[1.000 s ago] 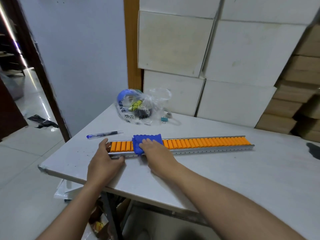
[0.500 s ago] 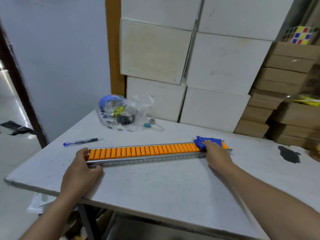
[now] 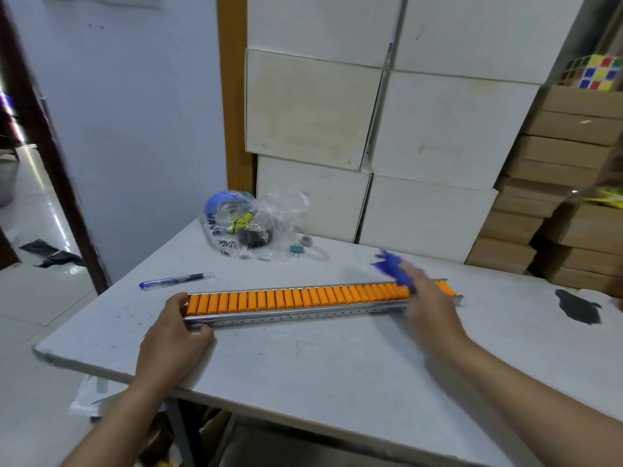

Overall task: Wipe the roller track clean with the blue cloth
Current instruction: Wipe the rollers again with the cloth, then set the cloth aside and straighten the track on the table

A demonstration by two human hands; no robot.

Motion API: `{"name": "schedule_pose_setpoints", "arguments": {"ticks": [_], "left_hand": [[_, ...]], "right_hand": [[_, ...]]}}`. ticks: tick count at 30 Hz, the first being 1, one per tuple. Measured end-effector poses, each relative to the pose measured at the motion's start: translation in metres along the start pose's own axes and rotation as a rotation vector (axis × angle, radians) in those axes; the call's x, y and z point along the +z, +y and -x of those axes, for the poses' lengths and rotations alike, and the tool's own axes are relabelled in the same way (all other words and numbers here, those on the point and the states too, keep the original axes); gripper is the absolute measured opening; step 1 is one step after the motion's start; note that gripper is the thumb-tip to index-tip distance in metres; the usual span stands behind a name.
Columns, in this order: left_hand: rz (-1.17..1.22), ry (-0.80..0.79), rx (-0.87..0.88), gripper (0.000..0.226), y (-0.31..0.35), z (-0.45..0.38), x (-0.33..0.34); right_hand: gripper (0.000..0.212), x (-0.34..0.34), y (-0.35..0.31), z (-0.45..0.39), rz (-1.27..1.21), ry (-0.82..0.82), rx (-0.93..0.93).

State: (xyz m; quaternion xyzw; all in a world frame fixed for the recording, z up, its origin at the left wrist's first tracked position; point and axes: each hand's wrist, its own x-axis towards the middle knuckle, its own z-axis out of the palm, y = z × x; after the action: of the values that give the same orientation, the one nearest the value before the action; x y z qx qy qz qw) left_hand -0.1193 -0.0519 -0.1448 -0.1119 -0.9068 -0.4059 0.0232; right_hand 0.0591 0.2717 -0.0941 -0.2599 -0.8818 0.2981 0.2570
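A long metal roller track (image 3: 303, 299) with orange rollers lies across the white table (image 3: 320, 372). My left hand (image 3: 175, 335) grips its left end, thumb on the end and fingers on the near rail. My right hand (image 3: 429, 306) is blurred with motion over the track near its right end. It holds the blue cloth (image 3: 394, 267), which sticks out beyond the fingers, partly lifted above the rollers.
A blue pen (image 3: 175, 280) lies behind the track's left end. A clear plastic bag (image 3: 249, 227) with tape rolls and a binder clip (image 3: 297, 248) sit at the back. White boxes (image 3: 421, 136) and brown cartons (image 3: 566, 183) are stacked behind. A black stain (image 3: 578, 306) marks the table's right.
My right hand swept the blue cloth from the track's left part to its right end, then came back slightly left with the cloth lifting. My left hand stayed on the left end.
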Motion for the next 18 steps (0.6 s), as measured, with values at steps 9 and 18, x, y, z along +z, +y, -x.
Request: {"name": "schedule_pose_setpoints", "arguments": {"ticks": [9, 18], "left_hand": [[0.024, -0.012, 0.014, 0.063, -0.002, 0.0, -0.001], [0.089, -0.024, -0.01, 0.069, 0.0, 0.0, -0.005]], "right_hand": [[0.065, 0.023, -0.009, 0.089, 0.289, -0.665, -0.449], [0.058, 0.141, -0.144, 0.037, 0.184, -0.531, -0.542]]}}
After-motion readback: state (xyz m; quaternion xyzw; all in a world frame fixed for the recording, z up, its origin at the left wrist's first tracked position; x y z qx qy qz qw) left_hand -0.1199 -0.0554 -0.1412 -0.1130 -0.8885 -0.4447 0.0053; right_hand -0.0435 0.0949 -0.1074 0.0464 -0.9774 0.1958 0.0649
